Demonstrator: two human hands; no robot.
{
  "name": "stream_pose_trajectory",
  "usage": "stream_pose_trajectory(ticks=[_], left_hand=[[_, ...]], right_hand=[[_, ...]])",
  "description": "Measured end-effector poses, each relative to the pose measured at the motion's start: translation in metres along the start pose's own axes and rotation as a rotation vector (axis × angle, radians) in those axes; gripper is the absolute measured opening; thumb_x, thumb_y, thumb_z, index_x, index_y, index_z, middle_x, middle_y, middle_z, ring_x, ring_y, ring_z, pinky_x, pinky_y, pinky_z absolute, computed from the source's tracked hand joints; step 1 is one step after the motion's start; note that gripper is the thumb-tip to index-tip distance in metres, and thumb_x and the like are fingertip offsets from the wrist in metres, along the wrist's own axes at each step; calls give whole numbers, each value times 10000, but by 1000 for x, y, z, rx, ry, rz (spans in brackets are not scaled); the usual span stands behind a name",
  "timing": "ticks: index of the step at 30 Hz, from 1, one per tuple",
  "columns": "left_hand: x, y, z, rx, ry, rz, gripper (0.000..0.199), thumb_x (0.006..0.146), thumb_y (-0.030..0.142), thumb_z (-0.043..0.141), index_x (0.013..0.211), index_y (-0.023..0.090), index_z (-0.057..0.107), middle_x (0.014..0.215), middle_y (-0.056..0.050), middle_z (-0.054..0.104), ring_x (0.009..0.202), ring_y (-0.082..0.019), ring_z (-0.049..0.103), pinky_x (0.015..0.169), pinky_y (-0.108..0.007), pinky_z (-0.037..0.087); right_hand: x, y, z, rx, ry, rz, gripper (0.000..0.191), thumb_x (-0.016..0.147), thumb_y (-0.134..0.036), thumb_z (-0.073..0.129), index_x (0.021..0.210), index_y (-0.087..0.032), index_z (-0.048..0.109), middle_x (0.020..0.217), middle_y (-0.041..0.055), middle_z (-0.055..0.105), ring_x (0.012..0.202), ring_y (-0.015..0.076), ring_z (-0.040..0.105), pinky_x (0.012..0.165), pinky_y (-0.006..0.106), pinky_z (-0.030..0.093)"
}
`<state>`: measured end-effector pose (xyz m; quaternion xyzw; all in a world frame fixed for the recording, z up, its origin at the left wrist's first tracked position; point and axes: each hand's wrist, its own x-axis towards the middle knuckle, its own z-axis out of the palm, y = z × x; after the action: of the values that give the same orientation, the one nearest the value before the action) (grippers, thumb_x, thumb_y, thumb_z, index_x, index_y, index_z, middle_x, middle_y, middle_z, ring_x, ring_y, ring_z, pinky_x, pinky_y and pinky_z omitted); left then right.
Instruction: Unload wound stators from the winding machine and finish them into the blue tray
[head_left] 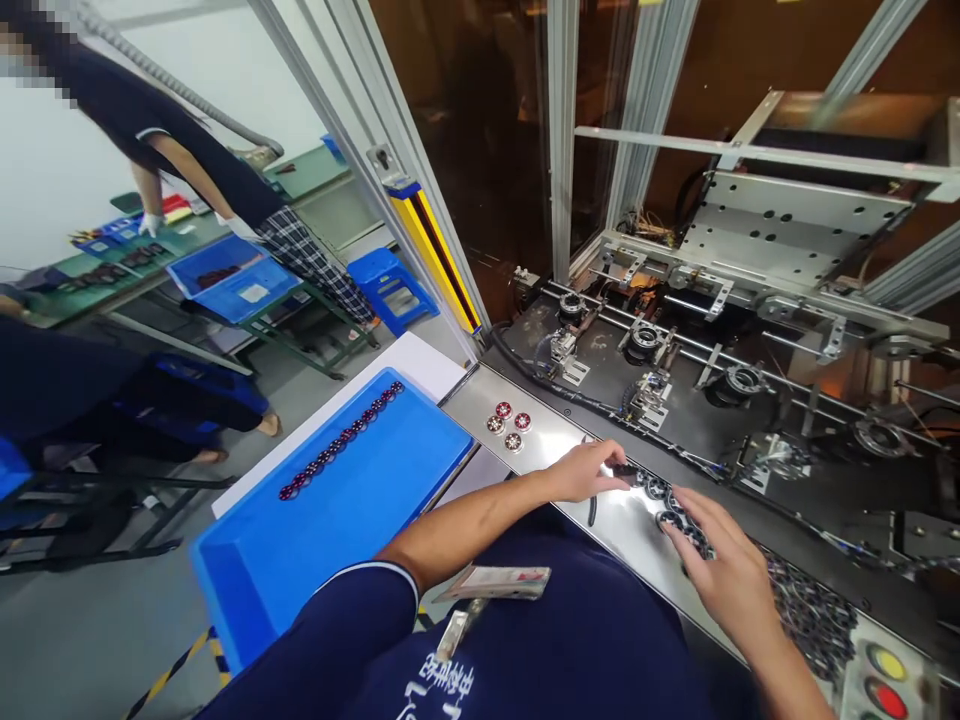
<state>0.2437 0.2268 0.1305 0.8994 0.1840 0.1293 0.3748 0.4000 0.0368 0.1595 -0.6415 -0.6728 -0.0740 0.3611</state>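
Note:
Several black ring-shaped parts [656, 487] lie close together on the metal ledge [551, 445] in front of me. My left hand [589, 472] pinches a dark part at the left end of this group between thumb and fingers. At the group's right side, my right hand [724, 560] curls its thumb and fingers around several of the black rings. A thin curved black piece [593, 510] lies just below my left hand. Further left on the ledge sit several round red-and-silver wheel-like parts [513, 441].
A blue bin [405, 470] at left holds a line of red parts [345, 436]. Loose black rings [814, 610] fill the ledge's right end beside a button box [885, 675]. Machine fixtures [643, 342] stand behind the ledge, beside a yellow post [442, 260]. Co-workers [217, 185] are at left.

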Motion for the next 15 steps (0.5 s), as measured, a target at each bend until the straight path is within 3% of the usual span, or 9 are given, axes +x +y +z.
stream_pose_trajectory(ticks=[4, 7, 11, 15], left_hand=[[-26, 25, -30, -57, 2, 92, 405, 897, 413, 709, 1177, 190, 521, 1096, -49, 713, 947, -136, 684, 822, -236, 498], [-29, 23, -32, -8, 22, 90, 330, 909, 402, 697, 1128, 199, 557, 1079, -47, 714, 959, -148, 668, 854, -252, 488], [-11, -2, -4, 111, 24, 22, 119, 869, 241, 728, 904, 203, 621, 974, -48, 712, 968, -199, 624, 911, -324, 444], [9, -24, 32, 195, 3, -38, 52, 868, 178, 695, 884, 177, 646, 966, -56, 685, 1009, -218, 606, 953, -381, 449]], right_hand=[[42, -14, 0, 103, -122, -125, 399, 1022, -353, 533, 1409, -261, 512, 1220, 82, 678, 1098, 222, 677, 908, 348, 575], [60, -10, -12, 82, -127, -142, 378, 1013, -359, 533, 1380, -275, 556, 1211, 89, 656, 1084, 227, 668, 911, 351, 563], [55, 14, -31, -84, -17, -38, 369, 1002, -451, 515, 1299, -254, 609, 1193, 102, 654, 1016, 249, 677, 897, 382, 550], [16, 34, -33, -162, -45, -27, 318, 1014, -452, 502, 1216, -234, 614, 1156, 79, 666, 979, 226, 684, 895, 361, 543]])
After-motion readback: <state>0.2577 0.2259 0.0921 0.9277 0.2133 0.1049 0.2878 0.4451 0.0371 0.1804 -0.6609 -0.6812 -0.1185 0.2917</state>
